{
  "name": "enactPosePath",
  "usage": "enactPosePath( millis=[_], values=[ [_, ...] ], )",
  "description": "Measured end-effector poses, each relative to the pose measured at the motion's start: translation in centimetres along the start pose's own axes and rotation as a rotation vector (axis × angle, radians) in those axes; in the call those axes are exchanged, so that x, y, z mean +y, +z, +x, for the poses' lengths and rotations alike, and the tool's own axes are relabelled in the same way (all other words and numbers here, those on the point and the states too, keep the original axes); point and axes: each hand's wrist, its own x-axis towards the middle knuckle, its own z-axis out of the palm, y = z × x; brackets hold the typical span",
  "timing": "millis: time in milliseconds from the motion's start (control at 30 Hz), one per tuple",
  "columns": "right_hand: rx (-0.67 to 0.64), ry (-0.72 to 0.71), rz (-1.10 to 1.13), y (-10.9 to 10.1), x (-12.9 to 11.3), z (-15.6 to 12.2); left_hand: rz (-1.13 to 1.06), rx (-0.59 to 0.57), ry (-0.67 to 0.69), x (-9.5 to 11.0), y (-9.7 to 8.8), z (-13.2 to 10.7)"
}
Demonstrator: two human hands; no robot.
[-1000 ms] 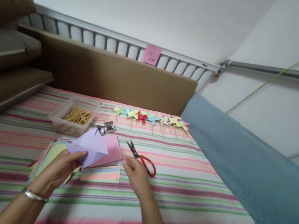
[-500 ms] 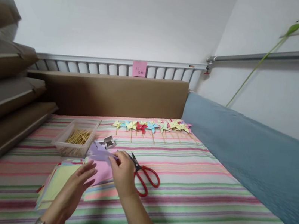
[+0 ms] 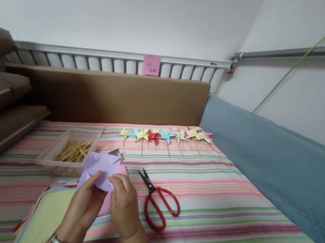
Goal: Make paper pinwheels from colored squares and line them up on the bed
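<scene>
A sheet of purple paper (image 3: 103, 164) with cuts and creases is held up between my two hands. My left hand (image 3: 85, 203) grips its lower left, thumb on top and fingers beneath. At the lower right corner, my right hand (image 3: 124, 204) pinches the paper. Red-handled scissors (image 3: 152, 188) lie on the striped cloth just right of my right hand, blades slightly parted. Under and left of my hands is a pile of coloured paper sheets (image 3: 49, 212), yellow uppermost. A pink sheet (image 3: 105, 207) shows behind my fingers.
A clear plastic box (image 3: 47, 157) of wooden sticks stands left. A small open box (image 3: 116, 153) is partly hidden behind the purple paper. Several finished paper pinwheels (image 3: 154, 136) lie in a row at the back. Brown padded boards (image 3: 105, 96) and a blue padded side (image 3: 262, 153) border the cloth.
My left hand, apart from the purple paper before, has closed on it. The paper has turned its flat face toward me. The view has shifted slightly.
</scene>
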Motion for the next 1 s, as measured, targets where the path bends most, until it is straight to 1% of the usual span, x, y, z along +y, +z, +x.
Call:
enactPosePath(
  millis=[67, 233, 333, 433, 600, 767, 900, 1000],
  values=[
    [-0.03, -0.015, 0.03, 0.0, 0.0, 0.0, -0.024, 0.016, 0.003, 0.1, -0.8, 0.5],
    [-0.112, 0.015, 0.085, 0.8, -0.3, -0.1, -0.071, -0.017, -0.072, 1.5, -3.3, 1.3],
    [-0.14, 0.023, 0.092, 1.6, -0.5, -0.3, -0.05, 0.019, -0.055, 2.4, -4.2, 1.8],
    [-0.167, 0.028, 0.096, 2.3, -0.6, -0.6, -0.009, 0.065, -0.037, 2.9, -4.6, 2.2],
    [-0.185, 0.048, 0.085, 2.7, -0.6, -1.0, 0.056, 0.062, -0.072, 3.1, -5.2, 2.5],
    [-0.183, 0.056, 0.039, 2.4, -0.6, -0.9, 0.093, 0.03, -0.085, 3.0, -5.6, 2.5],
    [-0.215, 0.047, -0.007, 1.9, -0.6, -0.9, 0.1, -0.02, -0.064, 2.6, -5.7, 2.6],
    [-0.256, 0.033, -0.042, 1.6, -0.8, -0.7, 0.144, -0.059, -0.038, 2.2, -5.6, 2.7]
  ],
)
